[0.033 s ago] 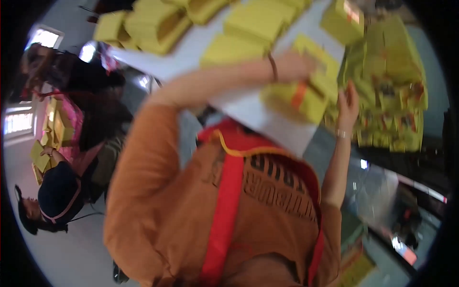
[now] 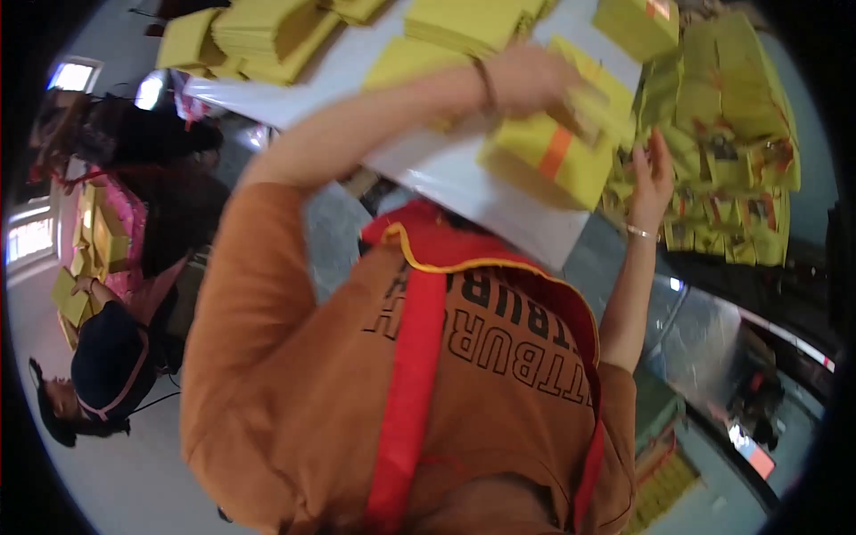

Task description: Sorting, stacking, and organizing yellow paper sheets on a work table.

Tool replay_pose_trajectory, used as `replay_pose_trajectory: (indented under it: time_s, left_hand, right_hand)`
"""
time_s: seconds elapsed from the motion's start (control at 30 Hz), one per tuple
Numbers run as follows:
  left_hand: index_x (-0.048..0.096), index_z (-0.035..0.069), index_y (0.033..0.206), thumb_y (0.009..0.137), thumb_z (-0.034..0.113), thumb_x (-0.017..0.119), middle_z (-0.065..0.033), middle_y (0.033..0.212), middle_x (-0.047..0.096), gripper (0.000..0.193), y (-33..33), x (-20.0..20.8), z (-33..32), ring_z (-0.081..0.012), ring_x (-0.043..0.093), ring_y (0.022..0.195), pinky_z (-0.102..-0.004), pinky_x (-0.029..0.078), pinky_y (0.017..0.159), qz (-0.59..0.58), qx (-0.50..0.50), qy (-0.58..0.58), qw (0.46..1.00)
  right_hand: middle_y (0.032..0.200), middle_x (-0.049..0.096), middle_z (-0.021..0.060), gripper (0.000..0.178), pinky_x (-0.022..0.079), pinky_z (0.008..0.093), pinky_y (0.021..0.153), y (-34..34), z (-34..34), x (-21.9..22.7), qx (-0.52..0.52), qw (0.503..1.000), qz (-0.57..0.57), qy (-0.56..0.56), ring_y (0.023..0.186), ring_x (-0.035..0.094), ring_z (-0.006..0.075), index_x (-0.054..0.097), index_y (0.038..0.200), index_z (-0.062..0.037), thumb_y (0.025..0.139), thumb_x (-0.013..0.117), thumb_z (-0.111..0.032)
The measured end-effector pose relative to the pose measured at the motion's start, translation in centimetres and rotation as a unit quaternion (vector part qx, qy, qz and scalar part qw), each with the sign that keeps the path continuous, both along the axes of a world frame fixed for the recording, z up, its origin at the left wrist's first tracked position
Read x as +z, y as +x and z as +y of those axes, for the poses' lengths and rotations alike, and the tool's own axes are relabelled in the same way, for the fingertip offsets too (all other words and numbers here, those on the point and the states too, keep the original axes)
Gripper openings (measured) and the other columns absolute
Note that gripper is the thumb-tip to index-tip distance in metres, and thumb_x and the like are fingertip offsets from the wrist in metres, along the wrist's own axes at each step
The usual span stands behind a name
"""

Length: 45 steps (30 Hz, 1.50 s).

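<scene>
My left hand [image 2: 535, 82] reaches across the white-topped table [image 2: 535, 239], a dark band at its wrist. Its blurred fingers are closed on a yellow paper packet [image 2: 608, 116], which tilts toward my right hand. Directly below lies a flat yellow paper stack with an orange strip [image 2: 555, 153]; another yellow piece with an orange mark lies just beyond my fingers. My right hand [image 2: 653, 183], with a thin bracelet, is raised off the table's right edge. Its fingers are apart and slightly curled, close to the packet's end, and nothing shows in them.
Several yellow paper stacks [image 2: 468, 22] line the table's far side, with folded bundles [image 2: 267, 40] at far left. To the right stands a large pile of yellow packets [image 2: 731, 134]. A person in dark clothes [image 2: 111, 361] handles yellow paper at a pink-covered table [image 2: 129, 218] on the left.
The view has shifted slightly. My left hand has shifted a little, and the yellow packet under its fingers shows more clearly, tilted up. My right hand stays beside the table edge, fingers apart.
</scene>
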<state>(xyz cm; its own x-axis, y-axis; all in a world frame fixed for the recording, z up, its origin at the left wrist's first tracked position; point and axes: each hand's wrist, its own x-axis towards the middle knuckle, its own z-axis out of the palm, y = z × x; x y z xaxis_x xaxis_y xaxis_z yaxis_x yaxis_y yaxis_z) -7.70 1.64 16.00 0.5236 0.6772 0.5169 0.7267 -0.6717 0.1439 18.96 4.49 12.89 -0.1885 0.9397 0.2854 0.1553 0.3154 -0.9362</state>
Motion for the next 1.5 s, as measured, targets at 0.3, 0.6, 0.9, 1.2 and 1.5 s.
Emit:
replay_pose_trajectory:
  time_s: [0.3, 0.6, 0.9, 1.2, 1.5]
  left_hand:
    - [0.056, 0.018, 0.116, 0.071, 0.001, 0.053, -0.0035, 0.110, 0.059, 0.049, -13.5, -4.7, -7.3, -0.0246, 0.054, 0.095, -0.0352, 0.042, 0.080, 0.053, 0.226, 0.091, 0.968]
    - [0.053, 0.023, 0.116, 0.075, 0.011, 0.052, 0.0025, 0.103, 0.058, 0.043, -12.4, -12.1, -6.3, -0.0171, 0.051, 0.092, -0.0332, 0.039, 0.075, 0.151, 0.212, -0.019, 0.965]
    - [0.048, 0.023, 0.123, 0.086, 0.035, 0.047, -0.0033, 0.115, 0.052, 0.039, -14.0, -11.3, -6.4, -0.0206, 0.046, 0.106, -0.0359, 0.035, 0.086, 0.160, 0.167, -0.116, 0.966]
    - [0.044, 0.022, 0.127, 0.085, 0.047, 0.045, -0.0064, 0.127, 0.043, 0.049, -13.3, -14.3, -7.4, -0.0261, 0.037, 0.117, -0.0457, 0.024, 0.096, 0.139, 0.211, -0.121, 0.960]
    - [0.045, 0.019, 0.128, 0.087, 0.043, 0.043, -0.0080, 0.126, 0.045, 0.047, -13.4, -10.6, -6.3, -0.0251, 0.041, 0.114, -0.0407, 0.032, 0.093, 0.180, 0.177, -0.205, 0.946]
  right_hand:
    - [0.125, 0.048, 0.0119, 0.038, 0.033, 0.0330, 0.097, -0.5, -2.6, -1.7, -0.016, 0.974, -0.212, 0.075, 0.118, 0.043, 0.0236, 0.056, 0.117, -0.0061, 0.080, 0.063, -0.016]
    - [0.134, 0.036, 0.0110, 0.034, 0.030, 0.0344, 0.100, -0.5, -3.0, -4.3, 0.038, 0.970, -0.236, 0.044, 0.124, 0.034, 0.0255, 0.056, 0.117, -0.0076, 0.084, 0.059, -0.013]
    - [0.134, 0.036, 0.0097, 0.033, 0.027, 0.0341, 0.102, -1.5, -3.7, -4.2, 0.012, 0.978, -0.205, 0.023, 0.125, 0.033, 0.0240, 0.055, 0.118, -0.0044, 0.087, 0.053, -0.016]
    - [0.133, 0.037, 0.0110, 0.033, 0.029, 0.0339, 0.100, -1.3, -3.6, -5.1, 0.008, 0.987, -0.157, 0.041, 0.124, 0.034, 0.0245, 0.055, 0.118, -0.0068, 0.086, 0.054, -0.016]
    - [0.126, 0.045, 0.0115, 0.037, 0.031, 0.0400, 0.097, -0.1, -1.6, -3.2, 0.014, 0.933, -0.307, 0.189, 0.117, 0.040, 0.0292, 0.060, 0.111, -0.0146, 0.077, 0.065, -0.028]
